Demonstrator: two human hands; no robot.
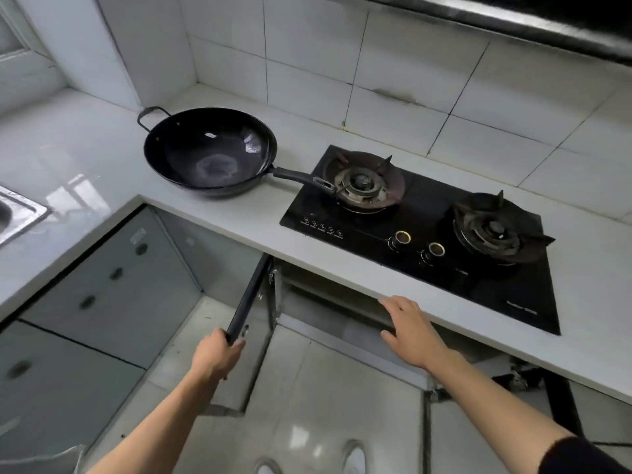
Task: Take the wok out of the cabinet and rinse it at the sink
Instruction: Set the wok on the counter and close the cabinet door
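A black wok (pixel 208 153) stands upright on the white countertop (pixel 239 217) left of the stove, its long handle pointing right over the stove's edge. Below the counter a cabinet door (pixel 248 295) stands open, seen edge-on. My left hand (pixel 215 357) grips the near top edge of that door. My right hand (pixel 412 331) rests flat with fingers spread just below the counter's front edge, over the open cabinet (pixel 325 302). The cabinet's inside looks dim, and I see nothing in it. A corner of the steel sink (pixel 17 213) shows at the far left.
A black two-burner gas stove (pixel 427 234) is set into the counter on the right, with knobs near its front. Grey cabinet fronts (pixel 113 278) run under the left counter. White tiled wall behind, range hood (pixel 513 18) above. Pale floor tiles below, my shoes at the bottom edge.
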